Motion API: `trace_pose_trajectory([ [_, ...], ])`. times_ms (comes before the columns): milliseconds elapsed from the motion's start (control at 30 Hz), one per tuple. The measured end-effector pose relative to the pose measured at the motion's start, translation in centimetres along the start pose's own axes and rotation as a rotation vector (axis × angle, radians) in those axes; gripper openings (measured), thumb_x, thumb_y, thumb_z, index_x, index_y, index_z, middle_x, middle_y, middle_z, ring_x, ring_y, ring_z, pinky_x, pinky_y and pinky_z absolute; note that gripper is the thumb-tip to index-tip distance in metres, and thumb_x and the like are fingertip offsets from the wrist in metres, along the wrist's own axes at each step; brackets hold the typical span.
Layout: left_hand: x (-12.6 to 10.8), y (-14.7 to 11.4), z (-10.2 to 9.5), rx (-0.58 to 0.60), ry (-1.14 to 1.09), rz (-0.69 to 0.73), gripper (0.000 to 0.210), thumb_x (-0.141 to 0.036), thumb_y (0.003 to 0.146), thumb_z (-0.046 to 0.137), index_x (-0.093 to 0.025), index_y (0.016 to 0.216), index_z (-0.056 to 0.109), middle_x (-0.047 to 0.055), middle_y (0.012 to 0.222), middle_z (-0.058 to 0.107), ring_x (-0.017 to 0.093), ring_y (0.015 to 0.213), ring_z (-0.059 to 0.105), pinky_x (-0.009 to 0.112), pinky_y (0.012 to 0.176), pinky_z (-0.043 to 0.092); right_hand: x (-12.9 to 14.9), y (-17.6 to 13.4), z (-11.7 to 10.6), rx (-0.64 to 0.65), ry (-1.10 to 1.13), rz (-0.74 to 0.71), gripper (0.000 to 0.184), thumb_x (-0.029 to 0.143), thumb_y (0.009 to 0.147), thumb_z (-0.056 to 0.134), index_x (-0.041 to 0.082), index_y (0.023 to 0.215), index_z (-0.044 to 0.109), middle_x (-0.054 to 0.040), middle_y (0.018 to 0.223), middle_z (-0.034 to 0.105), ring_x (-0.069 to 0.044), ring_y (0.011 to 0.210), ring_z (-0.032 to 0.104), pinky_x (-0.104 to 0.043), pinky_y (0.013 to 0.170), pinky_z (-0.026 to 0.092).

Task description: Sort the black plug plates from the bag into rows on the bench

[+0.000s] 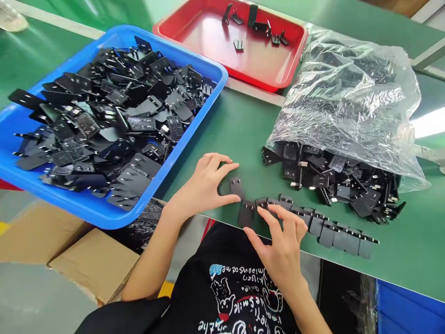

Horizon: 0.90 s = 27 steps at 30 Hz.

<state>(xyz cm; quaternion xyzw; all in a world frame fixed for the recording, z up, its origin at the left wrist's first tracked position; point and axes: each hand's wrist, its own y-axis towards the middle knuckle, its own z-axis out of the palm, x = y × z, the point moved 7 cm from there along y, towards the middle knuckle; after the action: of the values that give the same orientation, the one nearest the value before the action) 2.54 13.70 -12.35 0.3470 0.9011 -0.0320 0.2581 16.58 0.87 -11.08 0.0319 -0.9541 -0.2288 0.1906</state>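
My left hand (212, 181) hovers at the table edge, thumb and fingers spread around a small flat black plastic piece with two metal pins (236, 186); I cannot tell whether it touches. Just below lies a second black pinned piece (247, 212). My right hand (283, 236) is over the near end of a row of such pieces (335, 232), its thumb and fingers apart. The thumb is near the second piece, and the fingertips are by the row's left end. That row runs along the front edge to the right, the pieces side by side with pins up.
A blue tray (194, 134) heaped with black pinned pieces stands on the left. Behind is a red tray (271, 79) with several pieces. On the right, more pieces spill from a clear plastic bag (351, 102). A cardboard box (93, 260) sits below the table edge.
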Motion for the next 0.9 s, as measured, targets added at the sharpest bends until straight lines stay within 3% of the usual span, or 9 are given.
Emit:
trace_pose_trajectory([
  [67,0.2,-0.8,0.2,0.012,0.036,-0.066,0.069,-0.047,0.073,0.078,-0.018,0.129,0.051,0.013,0.129,0.048,0.031,0.124,0.036,0.052,0.106,0.036,-0.7,-0.3,-1.2,-0.054,0.018,-0.011,0.022,0.033,0.092,0.063,0.019,0.109,0.061,-0.0108,0.107,0.060,-0.024,0.096,0.054,-0.039,0.086,0.037],
  [200,-0.2,-1.6,0.5,-0.024,0.053,-0.094,0.045,-0.038,0.082,0.071,-0.018,0.119,0.055,0.011,0.121,0.051,0.028,0.117,0.040,0.050,0.103,0.039,-2.6,-1.4,-3.5,-0.157,0.000,-0.037,0.018,0.024,0.089,0.066,0.021,0.106,0.062,-0.0086,0.100,0.062,-0.022,0.087,0.058,-0.037,0.081,0.038],
  [367,-2.6,-1.3,-1.5,-0.176,0.123,0.073,0.038,-0.031,0.089,0.064,-0.020,0.123,0.051,0.010,0.116,0.051,0.026,0.116,0.041,0.047,0.101,0.042,-4.6,-2.9,-5.8,-0.289,-0.048,-0.065,0.023,0.021,0.086,0.069,0.024,0.108,0.064,-0.0062,0.095,0.063,-0.020,0.078,0.060,-0.034,0.073,0.039],
  [533,-5.0,-0.8,-4.1,-0.286,0.217,0.191,0.042,-0.028,0.089,0.064,-0.022,0.128,0.049,0.010,0.115,0.054,0.027,0.120,0.041,0.048,0.103,0.040,-5.2,-3.9,-7.1,-0.376,-0.070,-0.086,0.015,0.016,0.084,0.071,0.018,0.097,0.065,-0.0080,0.092,0.063,-0.020,0.075,0.061,-0.034,0.070,0.039],
  [600,-4.9,1.7,-5.0,-0.312,0.244,0.195,0.042,-0.029,0.090,0.063,-0.022,0.129,0.050,0.010,0.118,0.054,0.027,0.121,0.041,0.049,0.104,0.039,-5.2,-4.0,-7.3,-0.384,-0.072,-0.096,0.013,0.014,0.084,0.071,0.017,0.095,0.064,-0.0083,0.091,0.063,-0.020,0.074,0.061,-0.034,0.070,0.040],
  [667,-3.9,6.1,-6.4,-0.354,0.275,0.166,0.042,-0.031,0.090,0.062,-0.019,0.129,0.052,0.012,0.123,0.054,0.028,0.124,0.041,0.050,0.108,0.037,-5.2,-4.0,-7.4,-0.386,-0.068,-0.102,0.011,0.014,0.086,0.069,0.017,0.095,0.064,-0.0081,0.091,0.063,-0.020,0.073,0.061,-0.035,0.071,0.040],
  [800,-1.2,16.1,-10.3,-0.387,0.282,-0.093,0.070,-0.023,0.082,0.070,-0.005,0.142,0.039,0.025,0.146,0.035,0.041,0.138,0.028,0.064,0.112,0.022,-5.5,-4.3,-8.2,-0.448,-0.060,-0.097,0.016,0.017,0.086,0.069,0.021,0.101,0.066,-0.0069,0.092,0.064,-0.020,0.074,0.062,-0.037,0.073,0.040],
  [833,-1.2,17.4,-10.9,-0.376,0.260,-0.125,0.073,-0.021,0.081,0.069,-0.004,0.144,0.035,0.026,0.148,0.033,0.043,0.139,0.025,0.066,0.111,0.021,-5.8,-4.6,-8.4,-0.468,-0.063,-0.094,0.017,0.017,0.085,0.070,0.021,0.101,0.066,-0.0067,0.092,0.064,-0.020,0.073,0.062,-0.036,0.072,0.040],
  [900,-2.5,17.4,-11.4,-0.384,0.223,-0.065,0.067,-0.024,0.085,0.065,-0.008,0.144,0.036,0.022,0.148,0.036,0.038,0.139,0.028,0.062,0.113,0.023,-6.2,-5.2,-8.6,-0.485,-0.068,-0.093,0.018,0.016,0.084,0.071,0.021,0.101,0.066,-0.0066,0.092,0.065,-0.019,0.072,0.062,-0.036,0.071,0.040],
])
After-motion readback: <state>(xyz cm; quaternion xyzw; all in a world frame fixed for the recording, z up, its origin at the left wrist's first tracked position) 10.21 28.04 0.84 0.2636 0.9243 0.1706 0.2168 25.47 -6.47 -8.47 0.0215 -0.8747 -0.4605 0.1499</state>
